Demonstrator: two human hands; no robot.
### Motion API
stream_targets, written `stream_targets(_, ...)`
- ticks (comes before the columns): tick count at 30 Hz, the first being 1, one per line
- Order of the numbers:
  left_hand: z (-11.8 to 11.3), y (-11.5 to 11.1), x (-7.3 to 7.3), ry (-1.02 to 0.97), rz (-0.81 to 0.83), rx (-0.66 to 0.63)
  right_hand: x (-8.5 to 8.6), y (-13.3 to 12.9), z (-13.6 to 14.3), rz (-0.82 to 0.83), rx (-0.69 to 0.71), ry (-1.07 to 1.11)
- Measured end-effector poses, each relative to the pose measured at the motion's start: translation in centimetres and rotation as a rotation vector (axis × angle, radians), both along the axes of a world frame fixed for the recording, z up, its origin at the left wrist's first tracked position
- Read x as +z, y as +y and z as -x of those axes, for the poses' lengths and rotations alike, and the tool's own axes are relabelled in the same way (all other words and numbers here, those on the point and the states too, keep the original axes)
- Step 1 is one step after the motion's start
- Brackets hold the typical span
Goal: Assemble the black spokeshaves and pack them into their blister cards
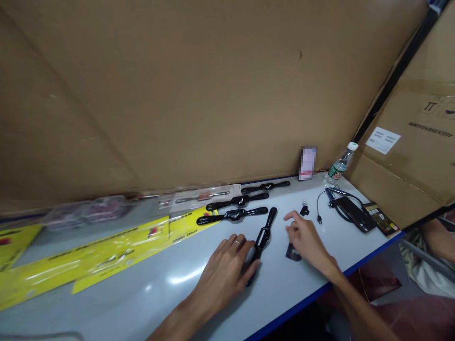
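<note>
Apparently positioning black tool with left hand clamped on it; with right hand above dark packet, cannot tell grip. Calling next for steady hold.

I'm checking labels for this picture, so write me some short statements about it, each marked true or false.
1. The left hand touches a black tool. True.
2. Three similar tools lie beyond that hand. True.
3. All four lie roughly parallel. False: the touched one is turned at an angle to the others.
4. A bottle with a pale cap stands on the table. True.
5. The right hand grips the bottle. False: the bottle stands apart, farther back.
</note>
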State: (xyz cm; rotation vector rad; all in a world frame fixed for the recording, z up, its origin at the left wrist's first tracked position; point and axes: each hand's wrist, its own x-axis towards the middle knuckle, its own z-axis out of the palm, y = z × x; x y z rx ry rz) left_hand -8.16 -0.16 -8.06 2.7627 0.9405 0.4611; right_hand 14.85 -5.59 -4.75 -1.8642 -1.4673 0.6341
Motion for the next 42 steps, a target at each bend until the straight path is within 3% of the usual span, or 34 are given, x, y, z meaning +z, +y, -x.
stream_targets(4, 0.0, -0.1, -0.4, -0.027, -0.011, -0.001, 0.1, -3.4, -4.2, -0.062, -0.134, -0.067)
stream_targets(8, 0.3, 0.5, -0.8, -0.091, 0.036, 0.051, -0.7, -5.5, -5.7, -0.019, -0.113, -0.176)
stream_targets(18, 0.6, 1.3, -0.4, -0.147, 0.132, 0.14, -1.8, -6.8, -1.4, 0.074, 0.03, -0.401)
stream_targets(24, 0.6, 1.2, -0.1, -0.126, 0.174, 0.146, -2.7, -6.7, -0.8, 0.046, -0.016, -0.399)
stream_targets(29, 0.5, 1.0, 0.1, -0.135, 0.316, 0.116, -3.4, -6.6, -0.8, 0.054, -0.137, -0.259)
stream_targets(33, 0.3, 0.8, 0.1, -0.172, 0.381, 0.099, -3.3, -6.6, -0.6, 0.025, -0.207, 0.003)
stream_targets(39, 0.0, 1.0, 0.0, -0.218, 0.363, 0.078, -2.1, -4.7, 1.1, 0.081, -0.121, 0.736)
stream_targets(42, -0.1, 0.7, 0.1, -0.221, 0.407, 0.091, -1.8, -3.1, 2.4, 0.145, -0.07, 0.885)
